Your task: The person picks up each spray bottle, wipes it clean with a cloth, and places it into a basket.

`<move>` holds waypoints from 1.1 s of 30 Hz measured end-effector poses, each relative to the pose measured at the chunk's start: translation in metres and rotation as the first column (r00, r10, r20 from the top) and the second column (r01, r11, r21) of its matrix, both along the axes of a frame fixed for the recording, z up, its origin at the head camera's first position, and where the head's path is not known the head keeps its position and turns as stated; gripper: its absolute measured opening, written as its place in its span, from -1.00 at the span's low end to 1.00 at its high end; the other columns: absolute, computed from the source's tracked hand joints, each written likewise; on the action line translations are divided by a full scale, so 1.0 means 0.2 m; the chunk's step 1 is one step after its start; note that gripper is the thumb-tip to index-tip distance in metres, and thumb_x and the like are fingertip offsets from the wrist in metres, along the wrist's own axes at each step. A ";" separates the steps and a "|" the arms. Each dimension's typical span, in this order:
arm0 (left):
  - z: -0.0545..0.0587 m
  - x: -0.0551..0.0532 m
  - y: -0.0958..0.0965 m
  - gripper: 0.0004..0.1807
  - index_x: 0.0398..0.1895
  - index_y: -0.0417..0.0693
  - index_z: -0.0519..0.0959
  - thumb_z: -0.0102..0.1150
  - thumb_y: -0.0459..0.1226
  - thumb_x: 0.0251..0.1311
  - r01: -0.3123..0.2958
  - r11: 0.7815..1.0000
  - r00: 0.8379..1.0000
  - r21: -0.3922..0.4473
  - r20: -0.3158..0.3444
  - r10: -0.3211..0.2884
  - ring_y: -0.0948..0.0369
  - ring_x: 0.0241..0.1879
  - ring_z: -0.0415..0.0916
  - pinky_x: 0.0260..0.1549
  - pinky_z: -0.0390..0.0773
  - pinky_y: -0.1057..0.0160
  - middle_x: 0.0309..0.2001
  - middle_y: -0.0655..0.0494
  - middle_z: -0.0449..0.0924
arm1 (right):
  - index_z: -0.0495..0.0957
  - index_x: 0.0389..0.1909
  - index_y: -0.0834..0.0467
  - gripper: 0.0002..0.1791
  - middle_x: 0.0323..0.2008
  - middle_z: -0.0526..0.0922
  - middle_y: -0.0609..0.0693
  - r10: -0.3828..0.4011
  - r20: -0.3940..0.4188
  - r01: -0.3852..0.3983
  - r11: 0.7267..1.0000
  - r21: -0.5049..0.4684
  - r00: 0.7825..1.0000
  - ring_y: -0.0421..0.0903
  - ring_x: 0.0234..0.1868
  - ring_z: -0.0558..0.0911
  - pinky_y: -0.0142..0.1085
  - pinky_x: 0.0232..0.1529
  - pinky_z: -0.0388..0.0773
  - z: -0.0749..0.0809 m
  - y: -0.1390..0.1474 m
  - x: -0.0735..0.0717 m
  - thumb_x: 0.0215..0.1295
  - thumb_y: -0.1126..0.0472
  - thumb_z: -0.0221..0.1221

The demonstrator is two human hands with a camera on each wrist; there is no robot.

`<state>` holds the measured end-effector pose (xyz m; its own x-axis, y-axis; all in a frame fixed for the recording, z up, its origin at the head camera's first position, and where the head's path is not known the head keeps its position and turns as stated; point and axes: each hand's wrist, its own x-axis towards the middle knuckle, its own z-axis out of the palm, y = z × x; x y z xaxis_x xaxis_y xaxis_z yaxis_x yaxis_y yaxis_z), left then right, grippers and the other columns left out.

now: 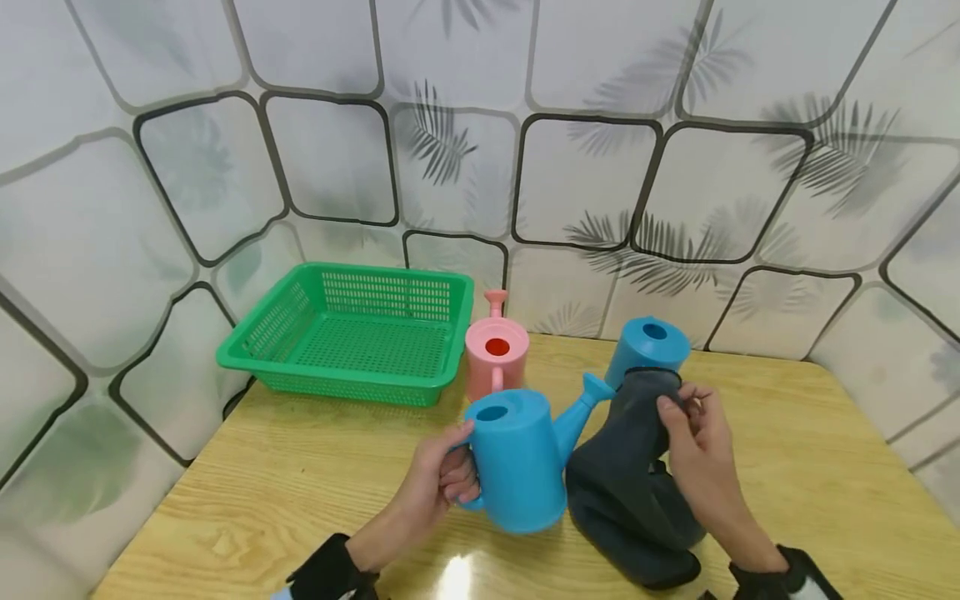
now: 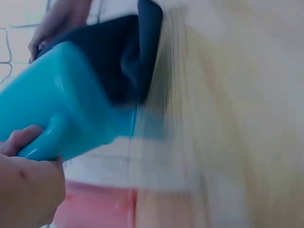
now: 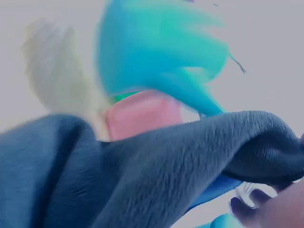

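My left hand [image 1: 442, 471] grips the handle of a blue watering can [image 1: 521, 475], its fingers curled round it. The can's spout points up and to the right, its head close to a dark cloth [image 1: 618, 471]. With thumb and fingers my right hand [image 1: 705, 450] pinches the upper edge of the cloth, and the rest hangs down in folds. In the right wrist view the cloth [image 3: 156, 166] crosses in front of the blurred blue can [image 3: 142, 47]. The left wrist view shows the can [image 2: 42, 90] overlapping part of the cloth [image 2: 118, 61].
A pink watering can [image 1: 498, 367] stands just behind the held can. Another blue watering can [image 1: 652, 343] is behind the cloth, its lower part hidden. At the back left sits a green plastic basket [image 1: 352, 387]. A patterned curtain [image 1: 592, 175] closes off the wooden table [image 1: 315, 467] behind.
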<state>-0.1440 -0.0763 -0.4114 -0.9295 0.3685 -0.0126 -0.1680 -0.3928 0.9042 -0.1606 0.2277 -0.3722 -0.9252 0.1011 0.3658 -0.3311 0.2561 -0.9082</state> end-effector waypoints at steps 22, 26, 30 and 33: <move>0.03 -0.15 -0.08 -0.48 -0.71 -0.16 0.65 0.09 -0.07 0.38 -0.027 0.671 0.911 -0.741 -0.295 -0.289 0.38 -0.64 0.11 -0.52 0.19 0.39 -0.59 -0.23 0.67 | 0.65 0.15 0.13 -0.50 -0.07 0.73 -0.05 0.571 -0.305 -0.232 0.681 0.694 0.762 -0.34 -0.32 0.48 -0.51 -0.34 0.41 0.24 -0.03 -0.21 0.20 0.53 0.31; 0.04 -0.15 -0.06 -0.48 -0.73 -0.18 0.64 0.14 -0.07 0.36 -0.053 0.665 0.892 -0.745 -0.335 -0.304 0.39 -0.71 0.04 -0.62 0.06 0.42 -0.66 -0.31 0.58 | 0.61 0.17 0.09 -0.50 -0.09 0.73 -0.12 0.640 -0.226 -0.210 0.531 0.821 0.734 -0.28 -0.21 0.55 -0.44 -0.25 0.57 0.22 -0.13 -0.13 0.20 0.41 0.38; 0.06 -0.15 -0.05 -0.47 -0.71 -0.25 0.62 0.15 -0.06 0.34 -0.077 0.662 0.877 -0.746 -0.366 -0.310 0.43 -0.71 0.11 -0.61 0.09 0.44 -0.67 -0.30 0.57 | 0.65 0.13 0.10 -0.52 -0.05 0.73 -0.10 0.646 -0.234 -0.116 0.451 0.885 0.726 -0.19 -0.13 0.60 -0.31 -0.16 0.65 0.22 -0.16 -0.10 0.14 0.35 0.43; 0.06 -0.15 -0.04 -0.47 -0.71 -0.30 0.59 0.16 -0.08 0.33 -0.090 0.663 0.873 -0.743 -0.379 -0.306 0.44 -0.71 0.13 -0.64 0.09 0.44 -0.65 -0.25 0.61 | 0.68 0.08 0.12 -0.55 0.01 0.72 -0.06 0.675 -0.262 -0.099 0.446 0.889 0.690 -0.13 -0.06 0.63 -0.23 -0.08 0.66 0.22 -0.16 -0.09 0.12 0.35 0.44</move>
